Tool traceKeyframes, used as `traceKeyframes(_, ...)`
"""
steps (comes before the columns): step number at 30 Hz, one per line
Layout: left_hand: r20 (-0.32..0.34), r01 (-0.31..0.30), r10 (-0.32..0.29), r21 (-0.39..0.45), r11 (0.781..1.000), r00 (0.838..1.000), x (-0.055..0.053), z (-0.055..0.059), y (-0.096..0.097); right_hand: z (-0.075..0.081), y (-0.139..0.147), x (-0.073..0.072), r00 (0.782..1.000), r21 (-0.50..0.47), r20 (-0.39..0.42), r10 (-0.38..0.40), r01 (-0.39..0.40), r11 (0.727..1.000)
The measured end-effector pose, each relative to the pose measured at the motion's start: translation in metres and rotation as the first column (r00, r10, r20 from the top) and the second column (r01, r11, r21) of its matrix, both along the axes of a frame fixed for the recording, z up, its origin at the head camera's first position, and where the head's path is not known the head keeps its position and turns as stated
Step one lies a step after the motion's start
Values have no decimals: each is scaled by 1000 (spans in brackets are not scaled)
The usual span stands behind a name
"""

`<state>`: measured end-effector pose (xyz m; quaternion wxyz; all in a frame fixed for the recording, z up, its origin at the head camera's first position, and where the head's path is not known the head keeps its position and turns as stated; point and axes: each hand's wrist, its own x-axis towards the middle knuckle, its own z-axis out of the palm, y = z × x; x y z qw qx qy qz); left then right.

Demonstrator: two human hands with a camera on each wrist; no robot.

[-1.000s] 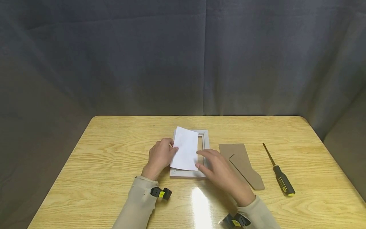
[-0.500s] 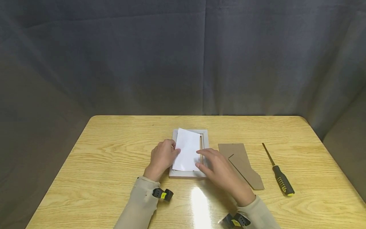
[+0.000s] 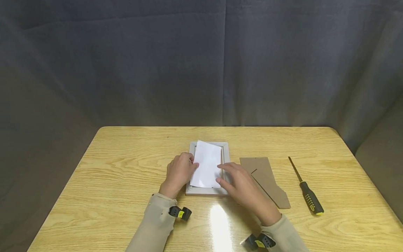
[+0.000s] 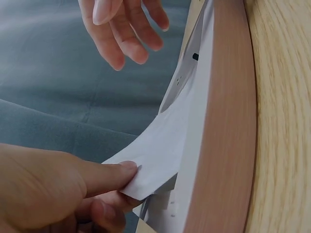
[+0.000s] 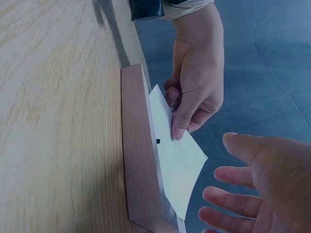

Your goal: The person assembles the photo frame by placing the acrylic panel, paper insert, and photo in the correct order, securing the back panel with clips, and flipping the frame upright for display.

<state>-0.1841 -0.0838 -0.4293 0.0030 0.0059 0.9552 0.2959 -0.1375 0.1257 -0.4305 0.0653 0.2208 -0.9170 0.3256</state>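
Note:
A white picture frame (image 3: 225, 150) lies flat in the middle of the wooden table (image 3: 126, 168); its side (image 5: 138, 160) looks pinkish in the wrist views. A white sheet of paper (image 3: 207, 164) lies slanted over the frame's opening, its left side lifted. My left hand (image 3: 192, 164) pinches the paper's left edge between thumb and finger (image 4: 109, 174). My right hand (image 3: 220, 175) is at the paper's lower right edge with straight, spread fingers (image 5: 228, 196); in the right wrist view they hang just off the paper (image 5: 180, 162).
A brown cardboard backing board (image 3: 261, 169) with its stand flap lies right of the frame. Farther right lies a screwdriver (image 3: 310, 199) with a black and yellow handle. A grey curtain (image 3: 201, 63) hangs behind the table.
The paper has shifted a little to the right and turned squarer over the frame's opening. Both hands have stayed almost where they were.

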Motion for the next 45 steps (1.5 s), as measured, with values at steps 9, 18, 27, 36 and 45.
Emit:
traceKeyframes(9,2,1,-1,32,999,1000,-1,1,1,2,0,0,1000,2,8,-2,2,1000)
traceKeyframes(18,13,3,-4,36,999,1000,-3,-1,7,2,0,-1,1000,-3,5,0,0,1000)
traceKeyframes(27,6,20,-21,54,998,1000,-2,-1,12,3,1,-1,1000,-1,1,0,0,1000)
traceKeyframes(36,-16,43,-43,6,999,999,1,-3,14,2,1,0,1000,-4,7,4,-4,1000)
traceKeyframes(45,-65,32,-38,-91,995,997,3,-5,13,1,0,0,1000,-14,-12,7,-7,1000)
